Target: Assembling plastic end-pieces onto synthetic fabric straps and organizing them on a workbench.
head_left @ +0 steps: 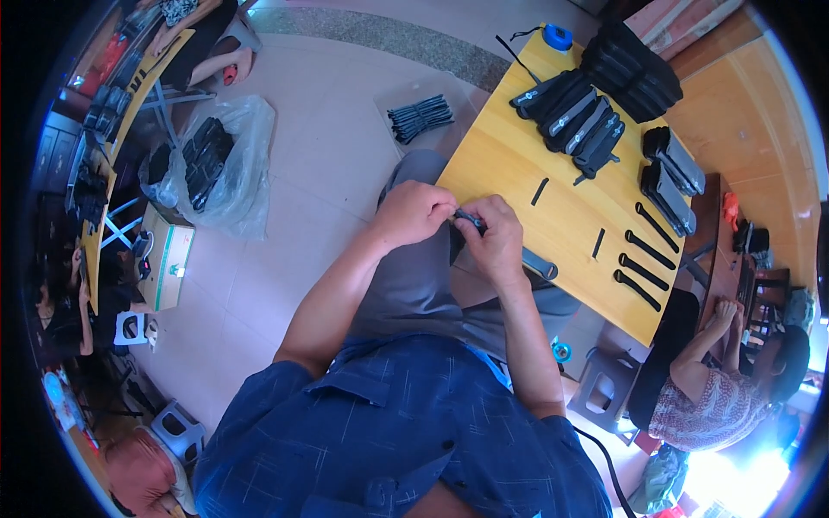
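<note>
A small dark part (471, 222) is held between both hands at the near edge of a yellow wooden table (501, 164), just above the lap. The left hand (414, 211) is closed into a loose fist, its fingertips pinched on the left end of the part; the right hand (496, 237) is curled around the other end, with a dark strap-like piece (540, 263) seen sticking out below it — whether that piece is joined to the part cannot be told.

On the table, well apart from the hands, a fanned row of black-and-grey cases (574, 121) is laid out, with a stack of black cases (630, 69) behind it and a blue tape roll (558, 36) at the far corner. Two thin black strips (540, 191) lie on the bare wood, and three long black handles (643, 268) are lined up near the right edge. A clear plastic bag (216, 164) of dark pieces rests on the tiled floor to the left — another person (708, 388) is seated at the right.
</note>
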The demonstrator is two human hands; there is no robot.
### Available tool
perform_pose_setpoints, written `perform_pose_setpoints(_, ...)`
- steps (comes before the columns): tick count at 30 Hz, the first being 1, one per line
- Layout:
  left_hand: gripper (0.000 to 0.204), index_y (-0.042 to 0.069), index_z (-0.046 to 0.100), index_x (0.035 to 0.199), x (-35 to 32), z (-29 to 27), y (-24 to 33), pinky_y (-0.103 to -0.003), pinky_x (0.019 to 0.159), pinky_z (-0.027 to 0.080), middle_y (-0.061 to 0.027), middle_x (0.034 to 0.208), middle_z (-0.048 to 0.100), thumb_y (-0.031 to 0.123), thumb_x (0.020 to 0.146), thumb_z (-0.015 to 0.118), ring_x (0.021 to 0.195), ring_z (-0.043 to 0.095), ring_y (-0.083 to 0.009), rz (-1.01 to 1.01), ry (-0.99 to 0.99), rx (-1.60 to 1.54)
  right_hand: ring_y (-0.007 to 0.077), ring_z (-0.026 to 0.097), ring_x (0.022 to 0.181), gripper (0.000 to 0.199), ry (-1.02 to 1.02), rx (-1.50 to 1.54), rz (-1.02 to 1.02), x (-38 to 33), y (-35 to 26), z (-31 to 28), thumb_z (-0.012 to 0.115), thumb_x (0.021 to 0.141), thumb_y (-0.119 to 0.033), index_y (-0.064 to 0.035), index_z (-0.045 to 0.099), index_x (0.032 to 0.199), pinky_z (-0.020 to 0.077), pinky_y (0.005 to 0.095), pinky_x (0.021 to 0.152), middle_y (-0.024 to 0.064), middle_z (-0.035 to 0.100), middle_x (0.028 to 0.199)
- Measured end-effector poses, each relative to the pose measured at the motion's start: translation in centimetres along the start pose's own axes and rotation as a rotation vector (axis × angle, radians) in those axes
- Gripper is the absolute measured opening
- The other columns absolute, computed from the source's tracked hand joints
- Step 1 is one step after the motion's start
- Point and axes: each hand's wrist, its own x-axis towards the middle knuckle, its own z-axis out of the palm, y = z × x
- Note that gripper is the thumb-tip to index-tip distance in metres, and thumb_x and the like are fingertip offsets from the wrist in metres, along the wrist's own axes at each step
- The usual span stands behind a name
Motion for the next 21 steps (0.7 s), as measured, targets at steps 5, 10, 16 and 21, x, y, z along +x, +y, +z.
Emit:
perform_pose_setpoints(5,0.012,0.009,0.077,0.095,-0.1,-0.7,1.5,-0.044,0.070,0.057,-0.0146,0.086,0.074,0.016,0.092,0.068,0.080,0.072,-0.0356,-0.012,-0.084,0.145,0.0330,0.066,0.081,0.018,-0.035,0.009,0.041,0.3,-0.2,-0.2,0.083,0.078,-0.009,-0.0063,0.070,0.091,0.0522,0.0439,0.072,0.0118,0.063,0.083)
perform_pose_setpoints(10,0.015,0.011,0.077,0.096,-0.9,0.4,0.5,-0.048,0.073,0.057,-0.0156,0.087,0.074,0.017,0.092,0.064,0.083,0.072,-0.0391,-0.001,0.046,-0.020,0.0333,0.065,0.080,0.012,-0.041,0.035,0.033,0.3,-0.1,-0.3,0.079,0.083,-0.011,-0.0061,0.070,0.089,0.0510,0.0438,0.070,0.0125,0.063,0.082)
perform_pose_setpoints(16,0.015,0.008,0.077,0.105,-0.5,0.2,0.0,-0.038,0.073,0.058,-0.0138,0.090,0.076,0.013,0.095,0.067,0.081,0.074,-0.0319,0.023,-0.011,-0.100,0.0349,0.066,0.082,0.010,-0.047,0.009,0.018,0.3,0.2,-0.5,0.077,0.085,-0.012,-0.0061,0.071,0.089,0.0519,0.0445,0.071,0.0137,0.064,0.083)
perform_pose_setpoints(21,0.015,0.011,0.077,0.098,-0.3,-0.8,0.9,-0.045,0.076,0.058,-0.0143,0.091,0.076,0.018,0.092,0.066,0.085,0.073,-0.0366,-0.037,-0.084,-0.058,0.0351,0.067,0.083,0.009,-0.102,-0.010,0.007,0.5,-0.3,-0.9,0.076,0.086,-0.011,-0.0062,0.071,0.090,0.0536,0.0447,0.073,0.0141,0.065,0.084)
